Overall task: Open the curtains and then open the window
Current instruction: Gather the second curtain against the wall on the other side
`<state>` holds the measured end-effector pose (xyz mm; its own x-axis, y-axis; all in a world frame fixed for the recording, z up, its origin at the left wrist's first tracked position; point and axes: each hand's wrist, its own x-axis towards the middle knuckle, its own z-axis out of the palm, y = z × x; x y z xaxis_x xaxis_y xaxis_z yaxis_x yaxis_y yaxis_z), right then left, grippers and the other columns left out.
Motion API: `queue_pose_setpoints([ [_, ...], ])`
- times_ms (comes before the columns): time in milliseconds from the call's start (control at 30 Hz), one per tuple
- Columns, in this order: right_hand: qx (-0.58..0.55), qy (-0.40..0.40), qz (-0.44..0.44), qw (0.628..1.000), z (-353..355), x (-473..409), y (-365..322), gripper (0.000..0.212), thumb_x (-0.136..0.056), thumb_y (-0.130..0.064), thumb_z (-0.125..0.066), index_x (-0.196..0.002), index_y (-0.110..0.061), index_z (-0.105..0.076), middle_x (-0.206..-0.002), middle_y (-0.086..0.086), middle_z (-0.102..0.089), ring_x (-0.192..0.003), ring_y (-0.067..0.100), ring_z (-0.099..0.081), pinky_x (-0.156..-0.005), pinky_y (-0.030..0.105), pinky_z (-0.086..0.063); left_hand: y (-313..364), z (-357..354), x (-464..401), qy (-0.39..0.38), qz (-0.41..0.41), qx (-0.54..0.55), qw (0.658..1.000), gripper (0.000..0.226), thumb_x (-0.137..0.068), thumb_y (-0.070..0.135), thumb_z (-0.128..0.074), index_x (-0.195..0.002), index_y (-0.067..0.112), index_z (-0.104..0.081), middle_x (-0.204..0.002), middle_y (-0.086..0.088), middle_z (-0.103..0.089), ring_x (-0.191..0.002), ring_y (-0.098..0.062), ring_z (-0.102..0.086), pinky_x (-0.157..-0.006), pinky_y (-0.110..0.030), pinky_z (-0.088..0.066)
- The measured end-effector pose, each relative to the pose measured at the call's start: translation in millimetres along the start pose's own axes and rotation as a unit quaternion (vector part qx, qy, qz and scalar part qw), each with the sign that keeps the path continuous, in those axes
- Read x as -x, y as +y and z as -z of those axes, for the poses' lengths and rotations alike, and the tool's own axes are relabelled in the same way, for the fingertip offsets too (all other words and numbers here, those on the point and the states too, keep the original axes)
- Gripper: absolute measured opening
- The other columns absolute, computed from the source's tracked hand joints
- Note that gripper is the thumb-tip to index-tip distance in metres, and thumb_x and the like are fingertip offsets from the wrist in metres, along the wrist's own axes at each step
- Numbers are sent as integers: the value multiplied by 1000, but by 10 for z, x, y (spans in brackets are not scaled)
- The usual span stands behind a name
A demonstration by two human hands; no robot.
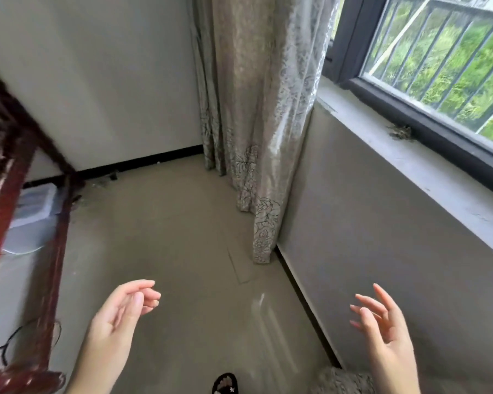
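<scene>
A beige patterned curtain (254,103) hangs gathered in the corner, left of the window, reaching down to the floor. The window (439,61) at the upper right has a dark frame, with metal bars and green foliage behind the glass. Whether its sash is slid open I cannot tell. My left hand (123,311) is low in the middle, palm up, fingers loosely curled, holding nothing. Low at the right, my right hand (382,322) has its fingers spread and is empty. Both hands are well below the window sill and apart from the curtain.
A pale window sill (410,166) runs along the grey wall (382,251) on the right, with a small dark clump on it. A dark red wooden frame (26,194) and a translucent plastic box (34,206) stand at the left. A slippered foot (225,383) shows at the bottom edge.
</scene>
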<state>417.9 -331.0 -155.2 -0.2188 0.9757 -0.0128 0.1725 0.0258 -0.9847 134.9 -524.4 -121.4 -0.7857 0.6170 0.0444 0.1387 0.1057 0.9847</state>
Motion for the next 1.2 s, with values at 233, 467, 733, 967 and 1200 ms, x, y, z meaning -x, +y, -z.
queue_pose_setpoints([
  [233,11,-2,17,1000,-636,-660,-238,35,-80,-56,-59,-113,-51,-50,-104,-11,-65,-97,15,-63,-84,38,-49,-8,96,-990,-3,-10,12,1000,24,-90,17,-52,-84,35,-68,-79,6,-71,-74,-10,-64,-74,-13,-53],
  [467,32,-3,72,997,-1045,-1676,-399,41,-76,-36,-50,-113,-52,-47,-107,-15,-62,-97,15,-63,-83,38,-49,58,-372,-2065,-42,-34,21,998,35,-90,5,-42,-86,30,-67,-85,-1,-68,-77,-17,-63,-74,-12,-51],
  [733,35,-20,185,982,-1483,-3212,-1037,42,-79,-50,-54,-119,-54,-42,-108,-21,-59,-98,7,-61,-77,15,-50,974,-1386,-3588,-131,-184,10,974,18,-81,36,-48,-90,30,-63,-88,3,-68,-81,-10,-63,-77,-14,-48],
  [967,34,-12,290,956,-2000,-4189,-1837,90,-68,-65,-64,-141,-32,-23,-133,-1,-47,-120,12,-48,-89,27,-48,2154,-2097,-4364,-318,-442,-44,838,21,-89,22,-46,-107,18,-58,-96,6,-63,-95,-7,-59,-84,-17,-46],
  [1200,59,110,341,932,-2679,-5112,-2400,80,-73,-56,-63,-137,-24,-29,-139,8,-35,-132,21,-35,-103,49,-38,3014,-2701,-5440,-214,-814,-193,504,26,-86,16,-53,-108,8,-63,-103,-12,-68,-101,-27,-61,-104,-52,-36],
])
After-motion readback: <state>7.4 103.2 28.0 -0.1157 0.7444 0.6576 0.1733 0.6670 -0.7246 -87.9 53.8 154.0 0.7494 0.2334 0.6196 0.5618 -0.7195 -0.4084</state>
